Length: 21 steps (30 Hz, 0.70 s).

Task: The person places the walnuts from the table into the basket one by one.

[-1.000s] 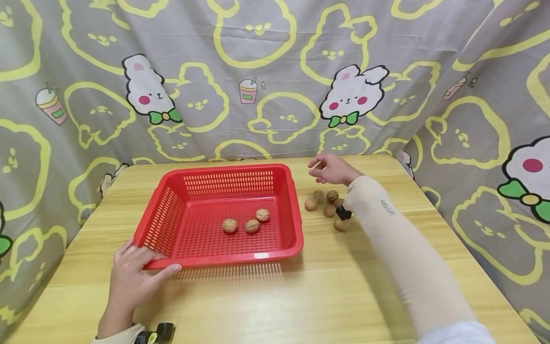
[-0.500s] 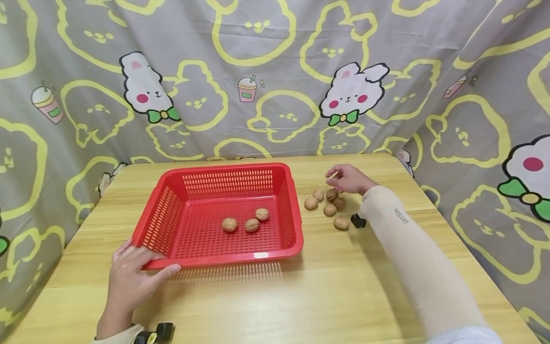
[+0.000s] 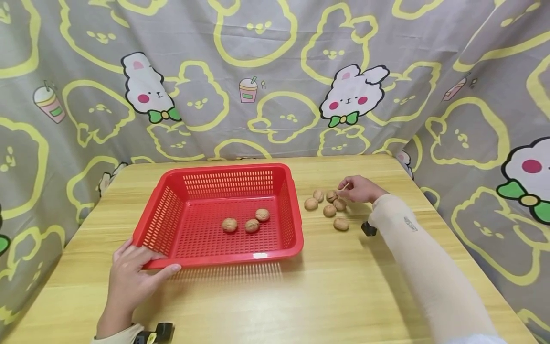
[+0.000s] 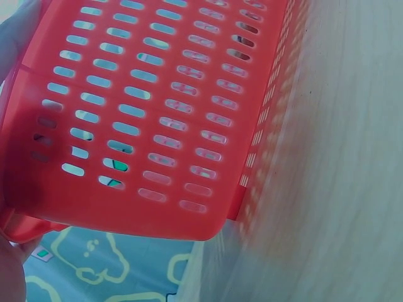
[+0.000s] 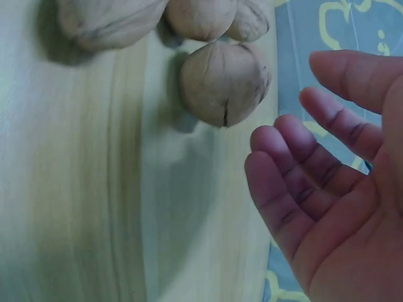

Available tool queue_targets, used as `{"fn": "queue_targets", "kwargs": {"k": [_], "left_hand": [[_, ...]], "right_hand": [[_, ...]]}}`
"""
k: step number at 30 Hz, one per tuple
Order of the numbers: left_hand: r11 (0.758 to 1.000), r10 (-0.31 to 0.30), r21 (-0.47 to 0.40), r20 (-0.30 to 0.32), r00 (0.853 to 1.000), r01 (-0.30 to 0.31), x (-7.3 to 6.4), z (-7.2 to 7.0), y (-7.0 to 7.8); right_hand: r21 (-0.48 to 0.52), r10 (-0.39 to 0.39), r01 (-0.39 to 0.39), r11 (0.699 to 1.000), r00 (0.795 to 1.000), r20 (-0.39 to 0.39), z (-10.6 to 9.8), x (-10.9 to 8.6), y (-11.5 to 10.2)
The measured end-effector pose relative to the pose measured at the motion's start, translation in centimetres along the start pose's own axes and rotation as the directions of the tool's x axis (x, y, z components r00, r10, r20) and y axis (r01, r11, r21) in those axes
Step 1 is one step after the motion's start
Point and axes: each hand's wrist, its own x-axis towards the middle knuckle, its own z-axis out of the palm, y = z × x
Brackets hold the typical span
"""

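A red plastic basket [image 3: 223,262] with slotted walls stands left of centre, three walnuts [image 3: 229,225] lying on its floor. My left hand [image 3: 133,277] grips the rim at its near left corner, the thumb along the front edge. In the left wrist view the slotted wall [image 4: 135,126] fills much of the picture. Several loose walnuts [image 3: 329,210] lie in a group to the right of the basket. My right hand [image 3: 361,189] is at the right side of this group, fingers relaxed and apart. In the right wrist view a cracked-looking walnut [image 5: 223,85] lies close before its fingertips [image 5: 264,138].
Everything rests on a light wooden table [image 3: 275,306]. A grey curtain [image 3: 279,57] with yellow outlines and rabbit prints hangs behind the table and along both sides.
My right hand has moved right and toward me, from behind the loose walnuts to their right side, and lower. My left hand and the basket have stayed put.
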Motion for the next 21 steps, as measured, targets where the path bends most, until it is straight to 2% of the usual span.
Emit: {"fn": "queue_targets", "kwargs": {"k": [4, 5, 11, 16, 21], "left_hand": [[1.000, 0.000, -0.002, -0.002, 1.000, 0.000, 0.0, 0.0, 0.1], [1.000, 0.002, -0.002, -0.003, 1.000, -0.002, 0.0, 0.0, 0.1], [1.000, 0.015, -0.003, -0.016, 1.000, -0.015, 0.0, 0.1, 0.0], [1.000, 0.017, -0.005, -0.020, 1.000, -0.017, -0.1, 0.1, -0.1], [1.000, 0.016, -0.004, -0.015, 1.000, -0.016, -0.1, 0.1, 0.0]], "right_hand": [[0.047, 0.000, -0.003, 0.999, 0.998, 0.064, 0.1, -0.4, 0.4], [0.067, 0.009, -0.014, 0.998, 0.996, 0.084, 0.0, -0.8, -0.1], [0.125, 0.061, -0.082, 0.989, 0.984, 0.166, 0.5, -0.7, 0.5], [0.119, 0.060, -0.083, 0.989, 0.980, 0.190, 0.8, -0.4, 1.3], [0.077, 0.052, -0.066, 0.995, 0.983, 0.176, 1.0, -0.5, 1.6]]}}
